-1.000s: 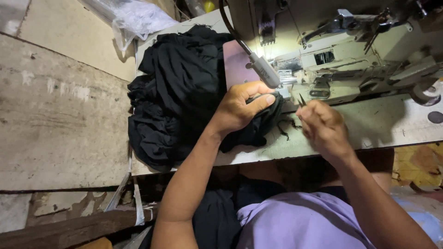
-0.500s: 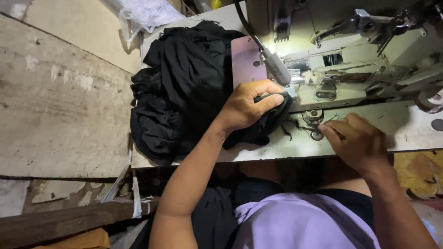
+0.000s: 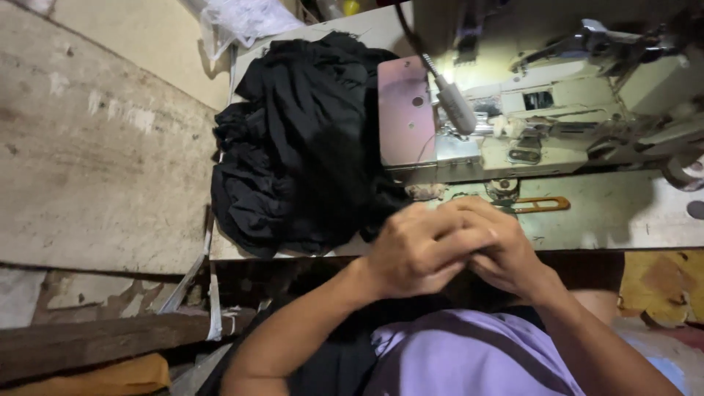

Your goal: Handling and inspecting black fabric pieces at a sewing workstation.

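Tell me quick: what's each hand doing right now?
Left hand: curled shut against the right; contents cannot be told.
Right hand: curled shut against the left; contents hidden.

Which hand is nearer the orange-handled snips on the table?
Right. The right hand lies just below the orange-handled snips, nearly touching; the left hand is clasped against it, farther off, beside the black fabric.

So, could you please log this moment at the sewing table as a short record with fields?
left hand: clasped against the right hand, near the table edge
right hand: fingers folded with the left; anything held is hidden
black fabric: heaped on the table, left of the machine
sewing machine: behind the hands
orange-handled snips: lying on the table by the right hand
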